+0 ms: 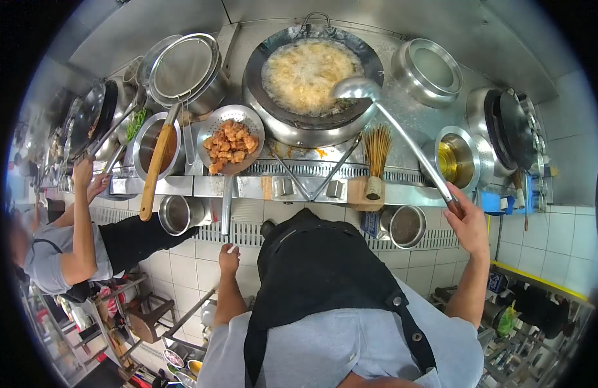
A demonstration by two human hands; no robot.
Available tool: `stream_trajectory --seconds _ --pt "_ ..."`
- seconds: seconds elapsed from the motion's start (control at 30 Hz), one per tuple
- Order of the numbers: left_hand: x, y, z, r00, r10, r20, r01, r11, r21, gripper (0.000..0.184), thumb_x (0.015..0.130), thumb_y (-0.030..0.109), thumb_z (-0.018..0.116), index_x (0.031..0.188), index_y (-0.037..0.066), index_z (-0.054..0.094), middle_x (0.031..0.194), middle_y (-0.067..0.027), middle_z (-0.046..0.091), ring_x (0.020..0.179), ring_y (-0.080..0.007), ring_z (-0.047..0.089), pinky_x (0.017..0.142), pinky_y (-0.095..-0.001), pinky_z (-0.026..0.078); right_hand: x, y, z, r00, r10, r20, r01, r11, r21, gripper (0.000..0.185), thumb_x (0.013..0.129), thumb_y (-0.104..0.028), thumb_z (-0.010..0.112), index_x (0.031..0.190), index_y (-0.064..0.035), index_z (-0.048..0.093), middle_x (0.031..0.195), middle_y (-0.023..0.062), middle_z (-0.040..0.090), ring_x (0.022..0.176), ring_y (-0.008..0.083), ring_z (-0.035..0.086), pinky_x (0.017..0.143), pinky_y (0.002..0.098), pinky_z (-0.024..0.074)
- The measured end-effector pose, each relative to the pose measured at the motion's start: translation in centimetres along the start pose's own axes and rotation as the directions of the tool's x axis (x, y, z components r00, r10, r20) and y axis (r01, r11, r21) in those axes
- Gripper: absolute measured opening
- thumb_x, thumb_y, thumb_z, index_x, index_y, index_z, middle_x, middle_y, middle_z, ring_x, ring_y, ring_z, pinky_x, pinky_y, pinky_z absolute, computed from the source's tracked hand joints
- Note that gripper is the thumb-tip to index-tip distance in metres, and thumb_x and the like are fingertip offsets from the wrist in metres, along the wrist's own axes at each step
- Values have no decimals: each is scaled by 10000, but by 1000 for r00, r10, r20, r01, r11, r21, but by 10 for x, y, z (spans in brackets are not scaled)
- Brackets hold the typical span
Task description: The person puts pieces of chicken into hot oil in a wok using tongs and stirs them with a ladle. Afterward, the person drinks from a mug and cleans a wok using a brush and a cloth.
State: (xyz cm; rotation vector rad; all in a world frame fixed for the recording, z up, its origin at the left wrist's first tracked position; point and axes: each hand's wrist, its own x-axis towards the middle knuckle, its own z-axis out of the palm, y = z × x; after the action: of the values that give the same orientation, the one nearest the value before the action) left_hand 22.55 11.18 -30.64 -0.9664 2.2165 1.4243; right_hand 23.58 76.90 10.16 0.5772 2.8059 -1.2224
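Observation:
My right hand (468, 223) is closed round the handle of a long metal ladle (412, 142), whose bowl is over the right side of a wok (260, 103) full of bubbling oil with pale pieces. My left hand (229, 258) is just below the handle end of a perforated skimmer (255, 123); its fingers look curled, and whether they hold anything is unclear. Browned fried pieces (229, 143) lie in the skimmer, which rests at the stove's front, left of the wok.
A wooden-handled strainer (160, 165) lies over pots at the left. A bamboo brush (376, 152) stands front right of the wok, near an oil pot (472, 155). At far left, a co-worker (72, 249) works at another wok. Two metal pots hang below the counter edge.

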Motion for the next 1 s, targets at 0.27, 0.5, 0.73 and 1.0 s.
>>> stream_trajectory --seconds 0.27,0.5,0.73,1.0 --pt "-4 -29 -11 997 -79 22 79 997 7 318 928 113 731 1203 -2 621 1008 -120 694 693 -172 665 526 -316 494 12 -42 43 993 -38 114 61 976 -209 615 864 -16 726 1454 -132 596 1027 190 755 884 245 745 831 350 564" --pt "-2 -73 -45 969 -241 51 243 969 -45 309 905 91 700 1188 22 597 1023 -103 674 683 -190 667 521 -335 493 17 -64 123 999 13 37 -3 969 -248 623 864 -35 724 1460 -159 590 1024 237 731 929 357 732 843 400 557" --pt "13 -84 -82 955 -288 78 296 943 -151 267 907 87 688 1153 63 585 949 -67 640 690 -187 648 532 -335 494 -10 -66 130 987 157 30 -160 961 227 613 940 -13 684 1525 -104 522 991 20 690 706 56 561 617 242 480" --pt "33 -61 -79 998 -59 38 62 996 -66 208 893 34 696 1060 49 572 896 -64 642 696 -167 654 543 -312 516 17 -64 161 975 205 -88 -133 850 509 636 959 -64 672 1554 -59 447 775 -11 578 566 66 501 482 253 414"
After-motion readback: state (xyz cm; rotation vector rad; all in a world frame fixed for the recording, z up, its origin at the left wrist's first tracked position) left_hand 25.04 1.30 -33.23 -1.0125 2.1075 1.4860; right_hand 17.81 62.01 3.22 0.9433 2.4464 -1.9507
